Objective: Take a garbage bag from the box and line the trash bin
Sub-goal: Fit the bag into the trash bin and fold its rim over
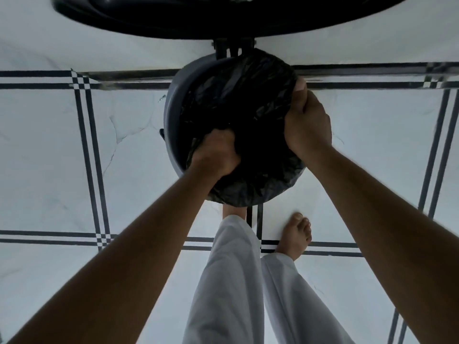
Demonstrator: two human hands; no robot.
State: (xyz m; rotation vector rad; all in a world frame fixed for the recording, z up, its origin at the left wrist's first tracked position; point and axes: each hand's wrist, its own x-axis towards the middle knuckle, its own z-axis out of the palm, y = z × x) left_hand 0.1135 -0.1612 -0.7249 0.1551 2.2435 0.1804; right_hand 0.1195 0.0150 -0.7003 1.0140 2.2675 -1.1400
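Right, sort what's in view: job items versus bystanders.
Job: black garbage bag, gray trash bin, left hand and right hand, both gripping the bag.
Bystanders: open bin lid, tiled floor.

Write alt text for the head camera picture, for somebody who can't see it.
Seen from above, a person's left hand and right hand grip a black garbage bag and stretch it over a round grey trash bin. The bin stands on a pale tiled floor, with the person's bare feet just behind it.
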